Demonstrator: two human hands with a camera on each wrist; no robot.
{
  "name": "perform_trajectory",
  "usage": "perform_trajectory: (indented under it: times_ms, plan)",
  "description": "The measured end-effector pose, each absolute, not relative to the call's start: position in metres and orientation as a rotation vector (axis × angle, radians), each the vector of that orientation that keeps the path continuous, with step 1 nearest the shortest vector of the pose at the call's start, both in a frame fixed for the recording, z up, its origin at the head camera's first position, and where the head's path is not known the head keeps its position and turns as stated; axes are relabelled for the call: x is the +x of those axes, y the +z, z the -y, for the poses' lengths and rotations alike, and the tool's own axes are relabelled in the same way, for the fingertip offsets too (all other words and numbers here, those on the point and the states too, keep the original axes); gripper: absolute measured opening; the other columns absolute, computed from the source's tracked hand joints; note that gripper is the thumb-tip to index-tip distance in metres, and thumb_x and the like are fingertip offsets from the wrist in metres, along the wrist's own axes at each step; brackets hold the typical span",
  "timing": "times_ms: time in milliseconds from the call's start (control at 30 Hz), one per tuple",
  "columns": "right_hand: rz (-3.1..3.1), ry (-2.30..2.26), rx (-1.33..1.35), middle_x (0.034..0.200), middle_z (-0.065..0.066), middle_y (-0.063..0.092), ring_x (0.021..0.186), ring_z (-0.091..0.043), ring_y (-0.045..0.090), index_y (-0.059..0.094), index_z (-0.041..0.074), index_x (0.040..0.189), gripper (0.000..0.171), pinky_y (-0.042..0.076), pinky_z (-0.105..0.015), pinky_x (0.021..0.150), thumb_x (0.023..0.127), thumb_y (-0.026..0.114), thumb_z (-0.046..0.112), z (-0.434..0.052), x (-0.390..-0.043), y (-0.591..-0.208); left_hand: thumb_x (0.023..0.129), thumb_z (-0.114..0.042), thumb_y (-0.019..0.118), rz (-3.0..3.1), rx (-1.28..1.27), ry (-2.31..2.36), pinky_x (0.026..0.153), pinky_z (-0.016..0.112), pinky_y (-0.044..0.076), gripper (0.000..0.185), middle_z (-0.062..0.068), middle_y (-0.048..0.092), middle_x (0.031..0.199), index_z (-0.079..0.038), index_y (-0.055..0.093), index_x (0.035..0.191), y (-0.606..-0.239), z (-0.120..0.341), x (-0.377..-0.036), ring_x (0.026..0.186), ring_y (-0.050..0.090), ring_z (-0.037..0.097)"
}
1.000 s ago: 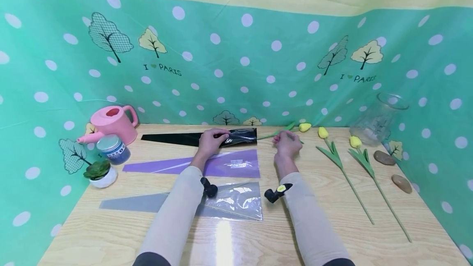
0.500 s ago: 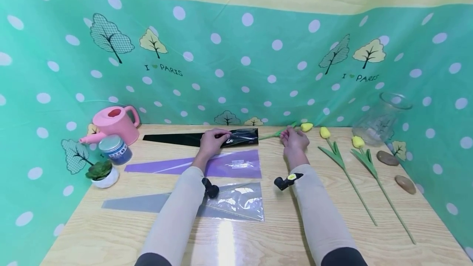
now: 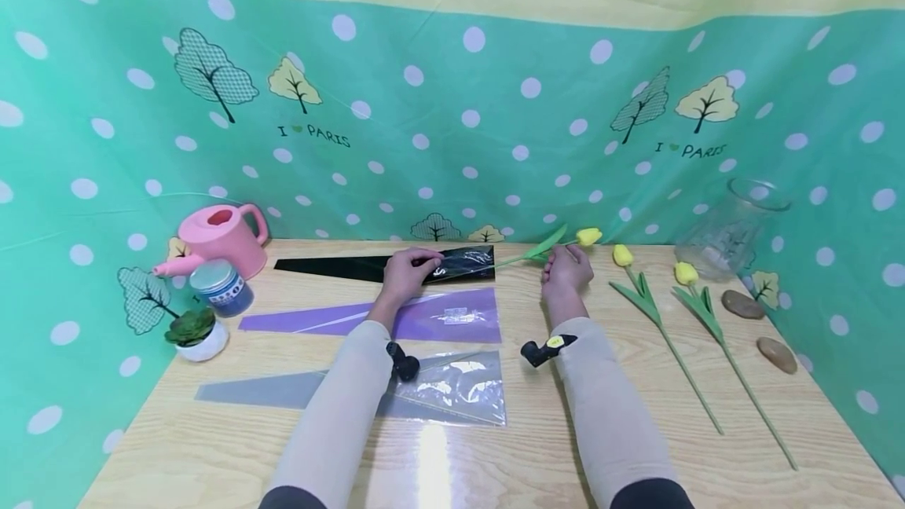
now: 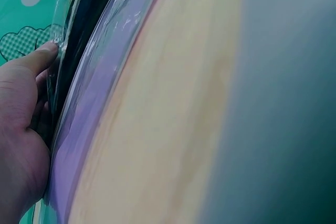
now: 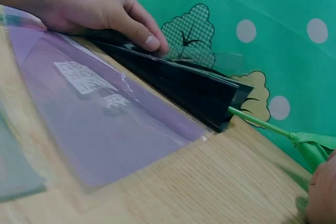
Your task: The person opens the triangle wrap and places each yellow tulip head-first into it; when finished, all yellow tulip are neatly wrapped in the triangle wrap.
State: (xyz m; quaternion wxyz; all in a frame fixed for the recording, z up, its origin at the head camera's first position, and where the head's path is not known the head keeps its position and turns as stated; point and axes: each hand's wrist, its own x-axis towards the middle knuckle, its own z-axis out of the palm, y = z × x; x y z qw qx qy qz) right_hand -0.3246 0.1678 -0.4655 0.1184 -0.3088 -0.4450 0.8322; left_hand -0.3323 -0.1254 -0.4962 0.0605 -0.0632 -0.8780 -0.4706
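My left hand (image 3: 405,273) pinches the clear front layer of a black tapered flower sleeve (image 3: 325,266) lying along the table's back. In the right wrist view, the left hand's thumb and fingers (image 5: 152,43) lift that layer, and the sleeve's wide end gapes a little. An artificial yellow tulip (image 3: 588,236) lies level, its green stem (image 5: 262,121) running into the sleeve's wide end. My right hand (image 3: 568,269) holds this tulip near its leaves (image 3: 547,243); its fingertips are mostly hidden. The left wrist view shows the left thumb (image 4: 47,48) on the clear film.
A purple sleeve (image 3: 438,324) and a grey one (image 3: 452,391) lie nearer. Two more yellow tulips (image 3: 622,255) (image 3: 685,273) lie at right, beside two stones (image 3: 742,304) and a glass vase (image 3: 714,242). A pink watering can (image 3: 225,238), blue jar (image 3: 221,287) and potted succulent (image 3: 198,335) stand left.
My right hand has shifted right along the tulip toward its flower, and the leaves and bloom have risen slightly. My left hand stays in place on the black sleeve.
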Motion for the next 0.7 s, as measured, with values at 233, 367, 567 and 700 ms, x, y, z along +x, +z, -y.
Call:
perform_trajectory:
  times_ms: [233,367,567,700]
  plan:
    - [1.254,2.421,-0.937,0.067,0.007,0.045,0.052,-0.005,0.037,0.056,0.018,0.141,0.041,0.032,-0.018,0.048,0.101,0.067,0.017,-0.160,-0.315,-0.463,0.098,-0.033,0.072,2.648,-0.188,-1.455,0.109,0.045,0.051,0.017,0.000,0.075,0.125,-0.024,0.081,0.110,-0.496,0.125,-0.332,0.125,0.066,0.024]
    - [1.206,2.482,-0.947,0.066,0.008,0.043,0.051,-0.005,0.036,0.062,0.019,0.129,0.030,0.031,-0.018,0.048,0.099,0.068,0.017,-0.156,-0.310,-0.459,0.099,-0.027,0.072,2.623,-0.192,-1.511,0.109,0.044,0.052,0.017,0.005,0.075,0.125,-0.019,0.081,0.110,-0.492,0.125,-0.331,0.126,0.065,0.026]
    - [1.129,2.554,-0.938,0.062,0.009,0.040,0.047,-0.004,0.033,0.063,0.019,0.108,0.011,0.026,-0.017,0.043,0.099,0.068,0.015,-0.146,-0.305,-0.455,0.099,-0.022,0.072,2.611,-0.196,-1.523,0.109,0.044,0.052,0.016,0.008,0.075,0.125,-0.015,0.081,0.110,-0.489,0.123,-0.331,0.126,0.065,0.028]
    - [1.129,2.577,-0.914,0.065,0.009,0.041,0.050,-0.004,0.035,0.062,0.018,0.122,0.023,0.027,-0.016,0.044,0.100,0.066,0.016,-0.138,-0.301,-0.456,0.098,-0.021,0.072,2.613,-0.195,-1.503,0.110,0.044,0.052,0.017,0.009,0.075,0.125,-0.014,0.081,0.111,-0.488,0.119,-0.331,0.126,0.065,0.028]
